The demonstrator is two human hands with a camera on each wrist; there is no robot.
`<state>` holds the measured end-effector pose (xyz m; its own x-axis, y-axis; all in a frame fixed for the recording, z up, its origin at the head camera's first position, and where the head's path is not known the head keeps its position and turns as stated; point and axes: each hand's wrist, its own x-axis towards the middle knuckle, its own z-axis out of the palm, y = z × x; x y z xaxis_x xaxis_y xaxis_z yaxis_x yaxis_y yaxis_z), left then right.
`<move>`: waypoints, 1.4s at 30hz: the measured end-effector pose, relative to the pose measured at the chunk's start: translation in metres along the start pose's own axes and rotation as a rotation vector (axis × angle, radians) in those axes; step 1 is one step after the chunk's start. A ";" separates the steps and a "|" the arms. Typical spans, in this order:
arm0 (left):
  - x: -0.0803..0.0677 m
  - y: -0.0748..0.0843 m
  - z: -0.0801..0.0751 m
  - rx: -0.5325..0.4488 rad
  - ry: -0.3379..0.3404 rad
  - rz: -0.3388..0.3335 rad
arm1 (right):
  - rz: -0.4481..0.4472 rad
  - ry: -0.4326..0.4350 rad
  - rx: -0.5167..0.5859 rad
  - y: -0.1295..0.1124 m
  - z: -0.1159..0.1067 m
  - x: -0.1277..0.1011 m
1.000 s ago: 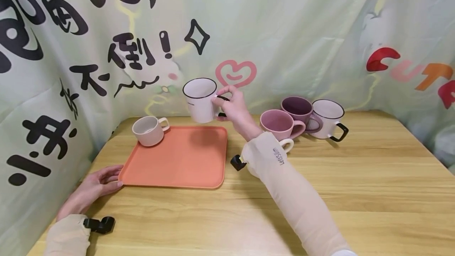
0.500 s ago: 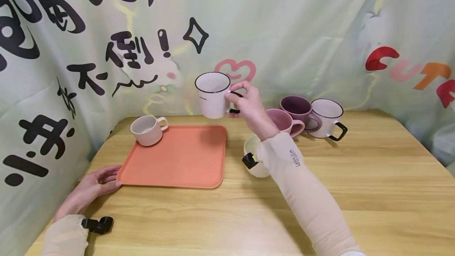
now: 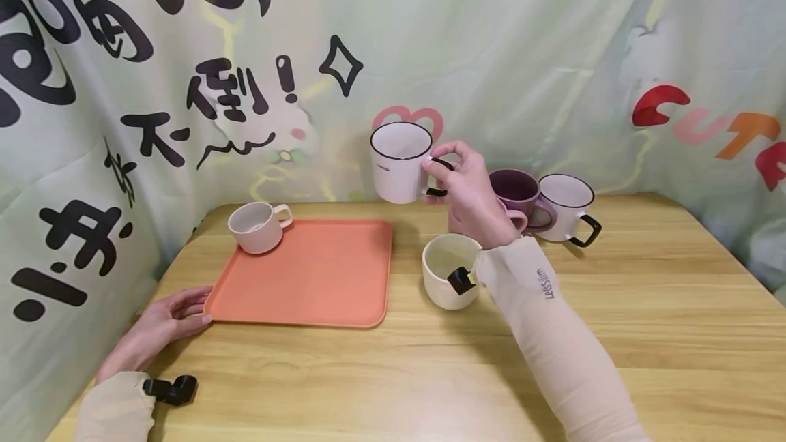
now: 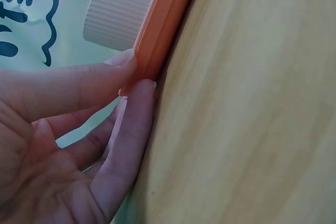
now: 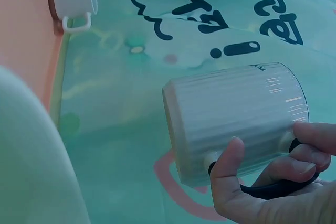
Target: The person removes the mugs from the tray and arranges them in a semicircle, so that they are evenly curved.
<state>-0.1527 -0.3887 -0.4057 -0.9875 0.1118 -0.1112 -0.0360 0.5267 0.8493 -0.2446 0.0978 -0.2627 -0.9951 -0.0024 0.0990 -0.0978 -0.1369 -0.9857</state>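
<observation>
A ribbed white mug (image 3: 400,163) is pinched by its black handle in the right hand (image 3: 469,191), "Let'sSlim" printed on the sleeve (image 3: 543,284), while the smooth orange tray (image 3: 307,271) is touched by the flat left hand (image 3: 161,325).

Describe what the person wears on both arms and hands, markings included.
Both hands, the left hand and the right hand, are bare: no gloves, and no rings that show. Each forearm wears a snug beige sleeve ending at the wrist; the right one carries small dark lettering near the cuff. A small black camera mount sits at each wrist.
</observation>
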 end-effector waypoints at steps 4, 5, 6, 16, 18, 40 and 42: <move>0.001 0.001 0.000 -0.003 -0.005 0.009 | -0.019 0.002 -0.040 -0.003 -0.011 -0.001; 0.001 0.001 0.000 -0.003 -0.006 0.011 | -0.026 0.005 -0.045 -0.003 -0.013 -0.002; 0.002 0.001 0.001 -0.004 -0.005 0.013 | -0.034 0.008 -0.051 -0.004 -0.016 -0.002; 0.002 0.001 0.001 -0.008 0.006 0.028 | -0.077 0.035 -0.137 -0.009 -0.044 -0.011; 0.002 0.002 0.002 -0.011 0.009 0.024 | -0.082 0.047 -0.154 -0.010 -0.049 -0.013; 0.000 0.003 0.001 0.004 0.005 0.025 | -0.126 0.112 0.063 -0.017 -0.111 -0.033; 0.000 0.004 0.001 0.002 0.002 0.031 | -0.132 0.121 0.060 -0.017 -0.117 -0.035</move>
<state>-0.1528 -0.3856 -0.4031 -0.9884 0.1268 -0.0835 -0.0046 0.5250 0.8511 -0.2103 0.2165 -0.2652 -0.9686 0.1383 0.2065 -0.2303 -0.1872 -0.9549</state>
